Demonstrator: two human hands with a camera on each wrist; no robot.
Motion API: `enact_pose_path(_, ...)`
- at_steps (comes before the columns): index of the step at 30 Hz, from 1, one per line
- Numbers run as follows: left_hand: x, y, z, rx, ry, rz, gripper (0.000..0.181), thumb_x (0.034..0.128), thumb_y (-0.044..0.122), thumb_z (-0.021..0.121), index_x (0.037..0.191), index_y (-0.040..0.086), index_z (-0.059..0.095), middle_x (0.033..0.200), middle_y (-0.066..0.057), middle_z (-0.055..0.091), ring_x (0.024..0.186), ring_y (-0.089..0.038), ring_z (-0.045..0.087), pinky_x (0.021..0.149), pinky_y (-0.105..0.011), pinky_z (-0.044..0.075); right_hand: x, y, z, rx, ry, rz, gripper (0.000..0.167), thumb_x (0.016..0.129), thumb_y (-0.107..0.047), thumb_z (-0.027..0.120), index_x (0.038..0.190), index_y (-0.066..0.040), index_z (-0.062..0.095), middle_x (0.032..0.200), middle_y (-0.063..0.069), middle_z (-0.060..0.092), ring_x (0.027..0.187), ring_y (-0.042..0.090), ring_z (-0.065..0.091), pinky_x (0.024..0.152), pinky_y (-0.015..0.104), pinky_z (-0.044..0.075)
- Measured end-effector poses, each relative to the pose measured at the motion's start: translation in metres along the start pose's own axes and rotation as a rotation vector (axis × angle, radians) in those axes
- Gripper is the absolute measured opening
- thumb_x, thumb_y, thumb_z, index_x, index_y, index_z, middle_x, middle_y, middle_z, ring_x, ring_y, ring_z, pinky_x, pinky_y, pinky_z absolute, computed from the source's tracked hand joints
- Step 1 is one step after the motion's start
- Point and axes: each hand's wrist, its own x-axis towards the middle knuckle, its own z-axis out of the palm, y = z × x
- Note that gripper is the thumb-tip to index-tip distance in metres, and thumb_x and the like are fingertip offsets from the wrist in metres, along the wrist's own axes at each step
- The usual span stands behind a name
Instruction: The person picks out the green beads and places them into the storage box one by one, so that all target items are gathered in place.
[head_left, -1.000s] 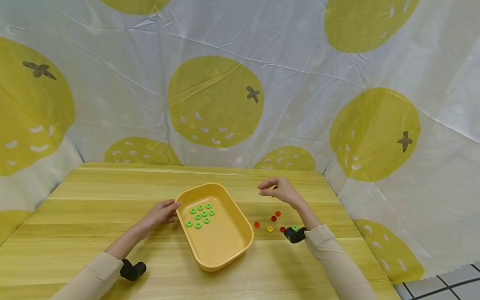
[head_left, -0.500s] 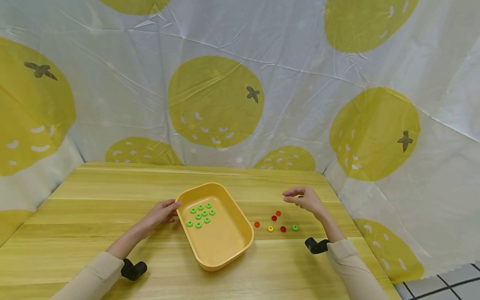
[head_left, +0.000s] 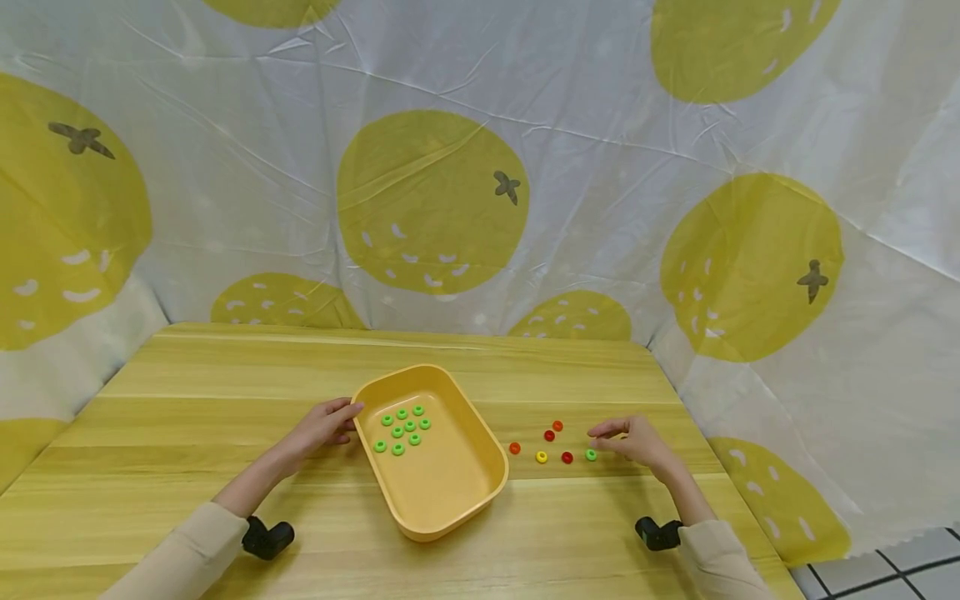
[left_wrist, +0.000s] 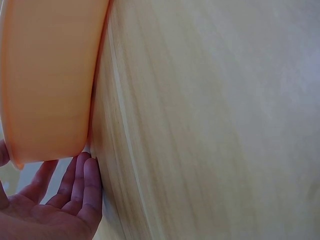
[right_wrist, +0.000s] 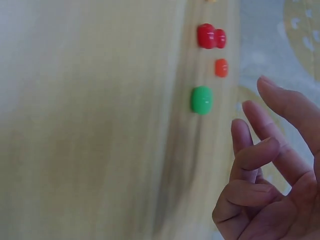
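Observation:
My left hand [head_left: 318, 427] grips the upper left corner of a yellow-orange plastic tub [head_left: 442, 492]; its thumb lies over the rim, its other fingers against the outer wall, as the left wrist view of the hand [left_wrist: 65, 205] also shows. Inside the tub lie several green ring-shaped beads [head_left: 397, 432]. My right hand [head_left: 630, 440] is just right of a lone green bead [head_left: 591, 455] on the table. In the right wrist view the hand [right_wrist: 280, 185] holds nothing, and a gap separates its spread thumb and fingers from the green bead [right_wrist: 201, 100].
Left of the lone green bead, red beads [head_left: 567, 457], orange beads [head_left: 514, 448] and a yellow bead [head_left: 542, 457] lie scattered on the wooden table [head_left: 225, 375]. A fruit-patterned cloth [head_left: 585, 208] hangs behind the table and along its sides.
My right hand has moved right, then down from above the loose beads to beside the lone green bead. My left hand and the tub stay in place.

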Motion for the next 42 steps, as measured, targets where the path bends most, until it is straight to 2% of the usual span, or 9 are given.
enact_pose_path(5, 0.0, 0.001, 0.0, -0.004, 0.003, 0.002, 0.072, 0.0992, 0.039, 0.043, 0.143, -0.014, 0.021, 0.125, -0.026, 0.052, 0.107, -0.019, 0.059, 0.088, -0.034, 0.053, 0.001, 0.009, 0.008, -0.036, 0.001, -0.033, 0.033, 0.08, -0.019, 0.075, 0.104, 0.003, 0.069, 0.098, 0.016, 0.069, 0.082, 0.014, 0.056, 0.065, 0.026, 0.048)
enact_pose_path(11, 0.001, 0.001, 0.0, -0.013, -0.003, 0.008, 0.068, 0.0994, 0.038, 0.043, 0.142, -0.012, 0.026, 0.121, -0.025, 0.057, 0.104, -0.018, 0.061, 0.084, -0.03, 0.053, 0.003, 0.016, 0.014, -0.104, 0.008, -0.047, 0.025, 0.075, -0.011, 0.077, 0.096, 0.002, 0.071, 0.09, 0.013, 0.071, 0.077, 0.012, 0.058, 0.065, 0.02, 0.046)
enact_pose_path(15, 0.001, 0.001, 0.0, -0.016, -0.002, 0.006, 0.067, 0.0992, 0.039, 0.043, 0.141, -0.011, 0.028, 0.117, -0.022, 0.059, 0.102, -0.015, 0.061, 0.083, -0.029, 0.053, 0.003, 0.017, 0.015, -0.106, 0.022, -0.057, 0.023, 0.074, -0.01, 0.077, 0.093, 0.002, 0.071, 0.085, 0.012, 0.07, 0.072, 0.011, 0.055, 0.061, 0.02, 0.044)
enact_pose_path(24, 0.001, 0.001, -0.001, -0.01, 0.007, -0.015, 0.073, 0.0987, 0.039, 0.044, 0.143, -0.014, 0.02, 0.116, -0.019, 0.059, 0.099, -0.01, 0.06, 0.085, -0.031, 0.053, 0.004, 0.019, 0.017, -0.129, 0.061, -0.066, 0.021, 0.075, -0.011, 0.078, 0.09, 0.002, 0.071, 0.079, 0.008, 0.068, 0.067, 0.009, 0.053, 0.057, 0.019, 0.042)
enact_pose_path(29, 0.001, 0.001, -0.001, -0.018, 0.004, -0.015, 0.073, 0.0986, 0.04, 0.044, 0.143, -0.013, 0.021, 0.115, -0.019, 0.06, 0.097, -0.009, 0.061, 0.084, -0.031, 0.053, 0.005, 0.018, 0.02, -0.157, 0.096, -0.086, 0.018, 0.073, -0.009, 0.078, 0.086, 0.0, 0.071, 0.076, 0.007, 0.066, 0.067, 0.01, 0.054, 0.058, 0.019, 0.041)
enact_pose_path(36, 0.0, 0.0, 0.001, -0.017, 0.003, -0.005, 0.072, 0.0994, 0.037, 0.043, 0.143, -0.015, 0.02, 0.126, -0.028, 0.052, 0.106, -0.02, 0.06, 0.087, -0.033, 0.053, 0.005, 0.019, 0.017, -0.19, 0.144, -0.086, 0.016, 0.077, -0.014, 0.076, 0.087, -0.003, 0.071, 0.078, 0.005, 0.068, 0.068, 0.008, 0.056, 0.058, 0.019, 0.044)
enact_pose_path(42, 0.0, 0.001, 0.001, -0.006, 0.014, -0.003, 0.071, 0.0994, 0.037, 0.043, 0.142, -0.015, 0.021, 0.128, -0.028, 0.051, 0.105, -0.018, 0.059, 0.088, -0.035, 0.053, 0.011, 0.01, 0.008, -0.119, 0.183, -0.041, 0.021, 0.082, -0.017, 0.072, 0.096, -0.002, 0.071, 0.087, 0.01, 0.069, 0.074, 0.018, 0.061, 0.062, 0.024, 0.049)
